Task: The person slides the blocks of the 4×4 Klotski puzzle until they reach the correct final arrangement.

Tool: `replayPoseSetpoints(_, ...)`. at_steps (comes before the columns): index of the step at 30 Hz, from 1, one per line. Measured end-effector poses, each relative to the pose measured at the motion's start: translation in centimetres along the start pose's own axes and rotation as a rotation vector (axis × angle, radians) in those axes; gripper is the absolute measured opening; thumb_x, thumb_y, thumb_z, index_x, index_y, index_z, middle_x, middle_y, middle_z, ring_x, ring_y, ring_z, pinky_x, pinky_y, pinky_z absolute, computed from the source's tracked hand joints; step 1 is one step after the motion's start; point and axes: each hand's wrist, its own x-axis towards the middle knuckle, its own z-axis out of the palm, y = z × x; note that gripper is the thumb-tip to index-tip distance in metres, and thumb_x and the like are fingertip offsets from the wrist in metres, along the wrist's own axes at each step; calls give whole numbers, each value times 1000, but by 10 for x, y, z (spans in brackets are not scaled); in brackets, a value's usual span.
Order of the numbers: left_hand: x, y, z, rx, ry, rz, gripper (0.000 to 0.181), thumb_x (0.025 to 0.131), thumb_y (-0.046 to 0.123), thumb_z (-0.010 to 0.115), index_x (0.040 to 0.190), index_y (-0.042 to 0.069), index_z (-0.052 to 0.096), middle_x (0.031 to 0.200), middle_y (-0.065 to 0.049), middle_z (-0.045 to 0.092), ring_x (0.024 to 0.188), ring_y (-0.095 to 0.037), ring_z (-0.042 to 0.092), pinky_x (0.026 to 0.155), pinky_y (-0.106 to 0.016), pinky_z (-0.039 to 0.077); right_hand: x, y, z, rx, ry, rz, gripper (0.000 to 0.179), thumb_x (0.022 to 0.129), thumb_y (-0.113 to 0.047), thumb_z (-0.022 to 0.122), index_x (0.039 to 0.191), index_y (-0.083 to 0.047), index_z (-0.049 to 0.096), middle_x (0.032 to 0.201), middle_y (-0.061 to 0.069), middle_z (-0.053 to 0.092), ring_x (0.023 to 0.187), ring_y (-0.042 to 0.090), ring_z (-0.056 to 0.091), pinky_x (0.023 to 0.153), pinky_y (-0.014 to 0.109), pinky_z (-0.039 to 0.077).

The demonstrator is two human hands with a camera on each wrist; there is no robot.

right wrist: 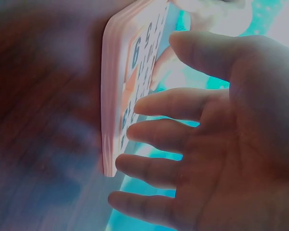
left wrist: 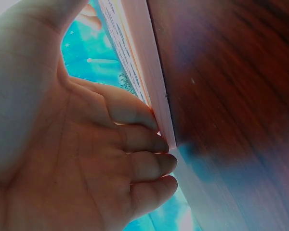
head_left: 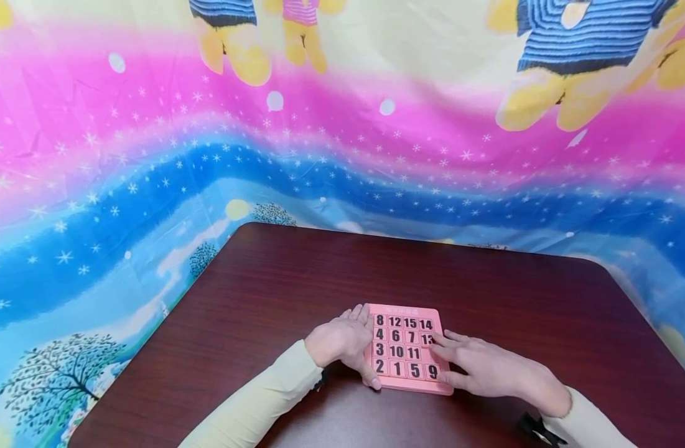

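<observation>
A pink sliding number puzzle (head_left: 415,386) lies flat on the table, its tiles bearing black numbers. One bare pink slot shows at the right end of the third row, above tile 9 (head_left: 432,371). Along the puzzle's left edge rests my left hand (head_left: 348,341), with fairly straight fingers against the side and the thumb at the near left corner. My right hand (head_left: 488,367) reaches over the right edge, its fingers extended and spread. Its fingertips are at tile 13 (head_left: 427,339), partly covering it, and the thumb is beside tile 9. The right wrist view does not settle fingertip contact.
The dark reddish-brown wooden table (head_left: 320,267) has rounded far corners. Behind it and to its left hangs a colourful printed cloth (head_left: 320,168) with snowflakes, trees and bears. Dark straps show near both cuffs.
</observation>
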Motion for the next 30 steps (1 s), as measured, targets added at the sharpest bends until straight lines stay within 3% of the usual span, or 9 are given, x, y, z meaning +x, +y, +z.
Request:
replayPoseSetpoints(9,-1,-1,0,-16,-3,-2,136,56,83,71,156,3,22,165,-16,15,153,-26,17,125,-34,21,11,4,3,43,-24,66,62,94,-49,60,142,-11,53,153,10,44,143,39,36,109,61,39)
replayPoseSetpoints(19,0,0,0,-30,-1,-4,136,56,82,74,155,3,23,164,-16,16,153,-27,18,125,-35,21,7,1,4,70,-39,102,63,92,-50,62,144,-17,51,155,6,42,143,38,36,109,61,39)
replayPoseSetpoints(30,1,-1,1,-49,-12,-5,137,56,82,73,156,3,21,165,-16,13,153,-27,16,125,-35,20,2,4,10,14,15,9,60,93,-49,60,143,-16,52,152,8,46,139,39,43,104,58,44)
